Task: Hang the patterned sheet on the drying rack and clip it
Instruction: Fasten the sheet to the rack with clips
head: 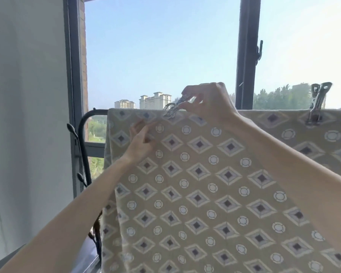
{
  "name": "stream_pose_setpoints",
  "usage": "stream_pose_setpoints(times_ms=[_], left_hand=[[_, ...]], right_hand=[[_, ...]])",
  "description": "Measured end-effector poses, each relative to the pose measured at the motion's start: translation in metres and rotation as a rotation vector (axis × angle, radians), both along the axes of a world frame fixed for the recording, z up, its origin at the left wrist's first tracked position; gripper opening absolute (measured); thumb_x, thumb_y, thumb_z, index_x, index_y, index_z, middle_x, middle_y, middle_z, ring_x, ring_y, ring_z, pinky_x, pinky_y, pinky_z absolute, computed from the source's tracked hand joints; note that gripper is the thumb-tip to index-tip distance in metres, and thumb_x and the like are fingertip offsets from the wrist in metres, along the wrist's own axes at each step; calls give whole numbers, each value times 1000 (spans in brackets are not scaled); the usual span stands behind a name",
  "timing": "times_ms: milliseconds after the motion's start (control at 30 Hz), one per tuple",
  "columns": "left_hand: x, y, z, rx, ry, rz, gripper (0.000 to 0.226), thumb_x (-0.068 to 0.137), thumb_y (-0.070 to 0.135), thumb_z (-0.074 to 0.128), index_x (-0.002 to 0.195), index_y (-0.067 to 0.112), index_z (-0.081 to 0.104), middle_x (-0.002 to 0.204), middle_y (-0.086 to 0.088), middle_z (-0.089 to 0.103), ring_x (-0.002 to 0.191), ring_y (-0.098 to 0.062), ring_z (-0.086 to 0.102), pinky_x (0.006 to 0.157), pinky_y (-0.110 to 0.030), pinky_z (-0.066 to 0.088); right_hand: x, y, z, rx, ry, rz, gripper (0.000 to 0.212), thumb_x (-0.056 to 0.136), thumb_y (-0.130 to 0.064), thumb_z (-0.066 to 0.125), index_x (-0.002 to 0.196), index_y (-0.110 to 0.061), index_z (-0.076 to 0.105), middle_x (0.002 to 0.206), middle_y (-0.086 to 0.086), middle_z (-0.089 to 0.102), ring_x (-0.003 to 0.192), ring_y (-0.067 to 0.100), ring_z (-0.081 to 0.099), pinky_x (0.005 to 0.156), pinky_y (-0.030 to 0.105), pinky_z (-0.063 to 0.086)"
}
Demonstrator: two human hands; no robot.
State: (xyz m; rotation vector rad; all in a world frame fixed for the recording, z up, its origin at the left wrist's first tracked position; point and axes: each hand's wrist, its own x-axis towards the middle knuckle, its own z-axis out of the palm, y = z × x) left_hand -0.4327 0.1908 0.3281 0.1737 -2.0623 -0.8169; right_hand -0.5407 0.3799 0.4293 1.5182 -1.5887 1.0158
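Observation:
A beige patterned sheet (201, 186) with diamonds and circles hangs over the top bar of a black drying rack (91, 115). My right hand (209, 101) pinches a metal clip (172, 109) whose jaws sit at the sheet's top edge, near its left end. Just below and to the left, my left hand (144, 140) presses its fingertips against the fabric. A second metal clip (317, 103) clamps the sheet to the bar further right.
The rack stands against a dark-framed window (246, 56) with a handle on the right pane. A white wall (26, 115) is on the left. Black hooks stick out from the rack's left post.

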Motion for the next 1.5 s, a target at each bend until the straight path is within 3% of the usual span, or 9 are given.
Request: stream_pose_setpoints(times_ms=[67,200,500,700,867,1033,1167,1333,1500], left_hand=[[10,-3,1,63,-24,-77,58,93,10,55,140,36,33,138,8,33,101,-2,52,84,-9,45],[30,-18,6,184,-119,-99,64,91,16,58,146,20,25,141,3,38,129,-19,40,106,-42,38],[40,-38,9,229,-152,-172,66,93,13,54,149,18,19,145,8,23,134,-17,31,102,-26,35],[41,-51,9,238,-87,-183,54,94,7,48,144,20,32,129,12,43,120,-10,44,97,-24,41],[43,-71,10,243,-42,-164,54,94,4,46,144,19,31,124,8,50,108,-6,49,69,-9,43],[42,-93,5,296,-6,-144,56,92,8,54,142,29,36,124,2,59,111,-14,56,97,-32,47],[39,-96,0,298,16,-156,57,92,7,54,142,27,36,119,4,61,111,-12,55,99,-29,44],[33,-92,-3,310,-11,-170,57,94,3,49,144,22,31,110,13,58,112,-9,52,97,-26,44],[32,-82,-8,361,-65,-225,61,92,-3,47,145,22,29,129,7,50,113,-5,50,81,-22,52]], right_hand=[[15,-8,2,22,-3,-44,27,75,-32,78,95,-15,74,73,3,73,59,5,65,61,1,43],[40,-22,12,47,-4,-127,30,72,-30,81,97,-13,75,82,4,75,61,2,63,75,15,51],[55,-58,32,162,-55,-268,24,71,-24,82,91,-11,74,74,-1,71,53,0,60,47,4,38],[65,-91,47,279,-71,-284,17,72,-21,81,79,-9,71,58,-7,59,50,2,54,52,11,39],[69,-120,58,380,-83,-283,23,71,-21,83,85,-6,72,57,-6,63,55,4,62,58,15,45],[65,-138,60,449,-126,-260,24,75,-19,79,89,-2,71,57,-6,66,62,7,69,59,17,48],[58,-142,61,490,-188,-248,20,78,-18,77,90,-5,69,44,-17,61,55,5,67,49,11,41],[47,-147,52,491,-238,-245,15,85,-18,69,77,-6,67,64,0,69,52,8,60,52,17,39],[44,-143,22,385,-268,-256,44,97,-15,51,138,-2,41,122,16,60,45,4,48,43,8,41]])
